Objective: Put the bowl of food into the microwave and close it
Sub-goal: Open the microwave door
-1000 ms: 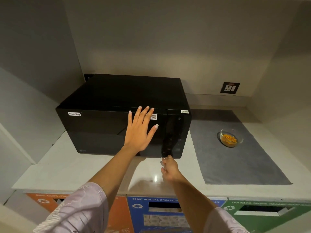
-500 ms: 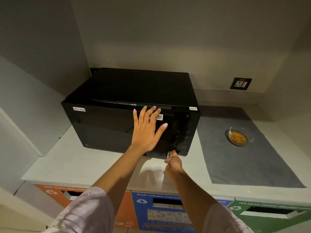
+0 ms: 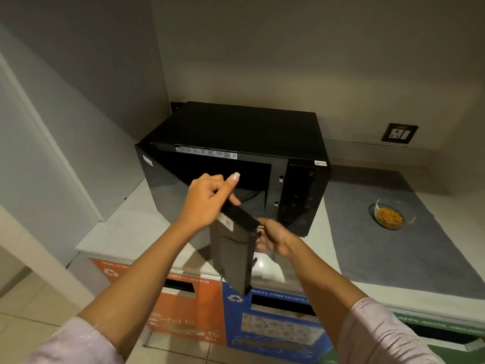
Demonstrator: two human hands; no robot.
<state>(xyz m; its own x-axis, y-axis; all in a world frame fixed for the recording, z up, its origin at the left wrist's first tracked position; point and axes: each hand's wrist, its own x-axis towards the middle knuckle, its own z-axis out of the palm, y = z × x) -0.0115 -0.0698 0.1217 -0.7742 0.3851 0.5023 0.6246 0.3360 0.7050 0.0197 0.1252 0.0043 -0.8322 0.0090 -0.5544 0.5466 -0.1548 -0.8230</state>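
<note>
While the left hand (image 3: 207, 203) curls its fingers (image 3: 210, 179) over the top edge of the microwave door (image 3: 233, 256), thumb raised above the rim, it grasps that edge near the door's free corner. Just to the right, the right hand (image 3: 275, 237) sits at the door's outer side edge, fingers bent inward and touching it; whether they actually clamp the edge cannot be told, since the door hides the fingertips. Both forearms reach forward out of pale pink sleeves (image 3: 388, 334).

Swung out on its left hinge, the door stands open toward the camera, and its panel covers part of the counter front and the bins below. Behind it the black microwave (image 3: 249, 130) shows a dark open cavity (image 3: 244, 177), with the control panel (image 3: 304, 195) on its right side and a white label strip along the upper frame.

On the pale counter (image 3: 123, 222), well apart to the right of the microwave, a clear glass bowl (image 3: 391, 214) with orange food rests on a grey mat (image 3: 409, 253). A wall socket (image 3: 399, 133) is set in the back wall above the mat. Under the counter edge run an orange bin (image 3: 189, 319), a blue recycling bin (image 3: 275, 327) and a green bin (image 3: 443, 334) side by side.
</note>
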